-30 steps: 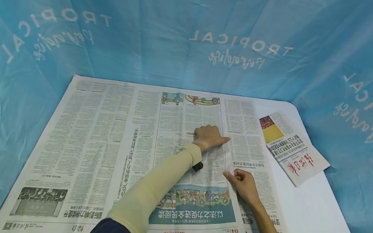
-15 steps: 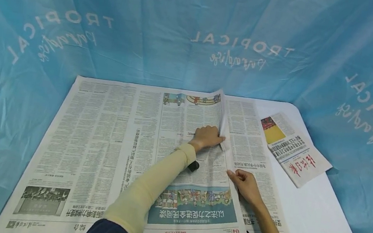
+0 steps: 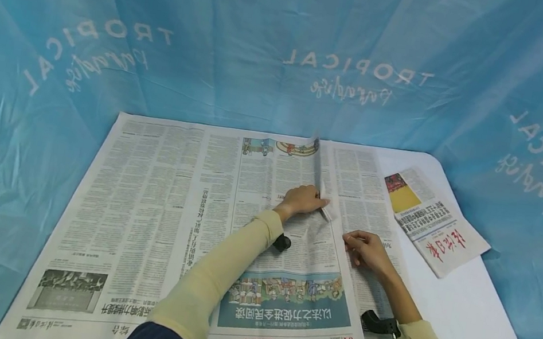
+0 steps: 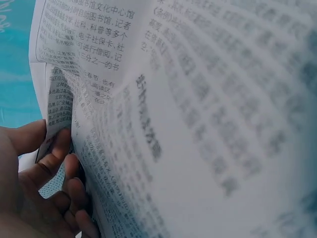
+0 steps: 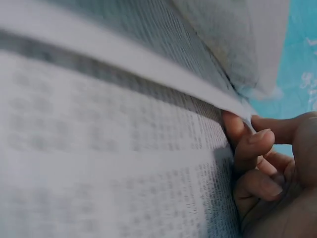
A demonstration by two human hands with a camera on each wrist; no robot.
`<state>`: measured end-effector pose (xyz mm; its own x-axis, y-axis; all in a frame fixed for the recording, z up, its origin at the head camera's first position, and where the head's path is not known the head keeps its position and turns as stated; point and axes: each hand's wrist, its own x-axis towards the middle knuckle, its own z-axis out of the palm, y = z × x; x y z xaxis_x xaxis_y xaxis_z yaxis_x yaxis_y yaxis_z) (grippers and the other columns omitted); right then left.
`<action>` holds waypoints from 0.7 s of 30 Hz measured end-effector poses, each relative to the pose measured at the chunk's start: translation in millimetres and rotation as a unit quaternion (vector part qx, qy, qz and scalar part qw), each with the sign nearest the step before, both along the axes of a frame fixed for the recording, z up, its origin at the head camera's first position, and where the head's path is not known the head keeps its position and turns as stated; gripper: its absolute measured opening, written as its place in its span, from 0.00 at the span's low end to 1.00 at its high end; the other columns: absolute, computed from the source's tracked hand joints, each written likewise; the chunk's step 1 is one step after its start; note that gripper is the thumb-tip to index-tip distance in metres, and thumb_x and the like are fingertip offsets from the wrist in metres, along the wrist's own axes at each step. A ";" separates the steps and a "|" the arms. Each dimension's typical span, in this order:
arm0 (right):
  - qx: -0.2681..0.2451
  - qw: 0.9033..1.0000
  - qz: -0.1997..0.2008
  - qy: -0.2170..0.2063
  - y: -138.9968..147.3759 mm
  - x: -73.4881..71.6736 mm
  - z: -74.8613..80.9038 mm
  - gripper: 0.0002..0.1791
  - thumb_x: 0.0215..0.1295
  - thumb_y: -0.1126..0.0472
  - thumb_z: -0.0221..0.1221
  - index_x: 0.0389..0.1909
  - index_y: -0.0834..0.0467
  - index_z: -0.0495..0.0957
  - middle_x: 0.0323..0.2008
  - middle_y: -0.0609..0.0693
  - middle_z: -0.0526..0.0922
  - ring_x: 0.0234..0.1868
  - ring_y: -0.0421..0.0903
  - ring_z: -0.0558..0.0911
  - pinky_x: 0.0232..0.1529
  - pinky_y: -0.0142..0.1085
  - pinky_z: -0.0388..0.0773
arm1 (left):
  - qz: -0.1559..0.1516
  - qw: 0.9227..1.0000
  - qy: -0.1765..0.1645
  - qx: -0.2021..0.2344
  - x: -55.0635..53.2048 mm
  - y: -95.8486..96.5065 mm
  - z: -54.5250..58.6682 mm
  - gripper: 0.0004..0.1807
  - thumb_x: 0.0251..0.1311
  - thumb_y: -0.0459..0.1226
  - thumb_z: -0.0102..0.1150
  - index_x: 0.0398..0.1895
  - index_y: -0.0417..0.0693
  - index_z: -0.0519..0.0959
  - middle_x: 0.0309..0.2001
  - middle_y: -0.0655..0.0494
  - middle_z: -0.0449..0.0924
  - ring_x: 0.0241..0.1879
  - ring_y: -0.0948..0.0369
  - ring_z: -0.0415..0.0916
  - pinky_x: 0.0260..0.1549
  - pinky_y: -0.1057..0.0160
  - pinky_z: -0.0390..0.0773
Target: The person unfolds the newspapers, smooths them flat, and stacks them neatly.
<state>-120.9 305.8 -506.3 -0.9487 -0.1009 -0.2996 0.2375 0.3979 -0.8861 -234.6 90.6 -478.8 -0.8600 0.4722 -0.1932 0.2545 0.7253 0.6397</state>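
Beside the sheet's near right corner, the right wrist's black camera (image 3: 380, 325) has shifted a little farther from the person, along with its arm. The right hand (image 3: 370, 252) has gone the same way, up the right edge of the sheet (image 3: 300, 260); its thumb and forefinger pinch that edge, the other fingers curled below. Farther up the sheet, the left hand (image 3: 300, 199) has barely moved: its thumb and fingers pinch a fold in the right side. Beyond it, the sheet's far right corner lay flat a second ago; it stood up half a second ago and is curled over now. I judge that the sheet is now held at two spots, its near part lying fairly flat and its far right side bent inward.

The sheet lies over other newsprint on the tabletop (image 3: 469, 319). A strip (image 3: 368, 200) of that newsprint shows just right of the sheet. A page (image 3: 139, 197) with a dark photo (image 3: 68, 290) spreads to its left; whether it joins the sheet, I cannot tell. Well right of the sheet, a folded paper (image 3: 436, 221) with red lettering lies aslant. Past the sheet's far edge, a blue curtain (image 3: 247, 44), printed with mirrored white lettering, hangs around three sides.
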 end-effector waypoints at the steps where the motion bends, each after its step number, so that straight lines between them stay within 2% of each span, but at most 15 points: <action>1: 0.007 1.000 0.001 -0.001 0.5 -3.3 -0.1 0.19 0.73 0.54 0.55 0.45 0.69 0.78 0.24 0.47 0.80 0.12 0.38 0.69 0.13 0.31 0.63 | 0.000 1.000 -0.003 0.007 -0.6 -0.7 -0.2 0.24 0.71 0.53 0.49 0.17 0.53 0.64 0.17 0.60 0.59 0.16 0.64 0.53 0.20 0.67 0.55; 4: 0.022 1.000 0.013 -0.005 1.8 -9.6 -0.6 0.15 0.73 0.59 0.54 0.44 0.69 0.79 0.23 0.47 0.80 0.11 0.38 0.68 0.12 0.31 0.62 | -0.006 0.999 -0.024 0.043 -2.4 -4.7 0.3 0.25 0.71 0.51 0.50 0.15 0.53 0.63 0.16 0.61 0.58 0.16 0.64 0.51 0.20 0.67 0.54; 7: 0.027 0.999 0.018 -0.011 1.8 -12.4 -2.1 0.15 0.72 0.57 0.55 0.43 0.67 0.80 0.19 0.46 0.78 0.10 0.38 0.67 0.11 0.31 0.60 | -0.020 0.994 -0.055 0.096 -5.7 -10.7 2.0 0.25 0.71 0.47 0.50 0.15 0.50 0.64 0.14 0.61 0.58 0.16 0.65 0.49 0.21 0.67 0.54; 10: 0.016 1.000 0.016 -0.012 1.3 -12.5 -4.1 0.15 0.72 0.55 0.56 0.42 0.65 0.80 0.16 0.46 0.75 0.10 0.38 0.65 0.11 0.32 0.59 | -0.044 0.985 -0.085 0.146 -8.3 -17.1 6.1 0.23 0.72 0.43 0.49 0.18 0.43 0.68 0.14 0.60 0.60 0.16 0.65 0.51 0.21 0.68 0.56; 13: 0.003 1.000 0.020 -0.010 1.1 -11.3 -6.4 0.15 0.72 0.55 0.56 0.43 0.66 0.80 0.18 0.48 0.76 0.10 0.38 0.65 0.12 0.32 0.59 | -0.056 0.973 -0.119 0.188 -10.4 -22.8 6.9 0.20 0.73 0.40 0.49 0.23 0.37 0.74 0.16 0.56 0.67 0.17 0.64 0.58 0.23 0.67 0.62; 17: 0.004 1.000 0.017 -0.009 1.3 -9.8 -7.7 0.16 0.71 0.55 0.57 0.43 0.66 0.80 0.22 0.48 0.77 0.11 0.38 0.67 0.13 0.32 0.61 | -0.047 0.960 -0.166 0.222 -12.8 -32.9 9.4 0.20 0.72 0.42 0.51 0.25 0.37 0.76 0.18 0.53 0.73 0.18 0.60 0.64 0.25 0.63 0.66; 21: 0.016 1.000 0.012 -0.005 3.2 -10.0 -8.0 0.16 0.71 0.54 0.57 0.44 0.66 0.79 0.23 0.48 0.77 0.11 0.38 0.67 0.13 0.32 0.60 | -0.035 0.952 -0.194 0.235 -15.0 -47.1 21.4 0.19 0.72 0.45 0.52 0.26 0.39 0.75 0.22 0.50 0.74 0.21 0.55 0.67 0.28 0.57 0.67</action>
<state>-131.0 309.0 -514.3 -0.9432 -0.1137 -0.3122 0.2362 0.4315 -0.8706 -249.6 43.6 -457.4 -0.7295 0.6390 -0.2440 -0.0302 0.3263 0.9448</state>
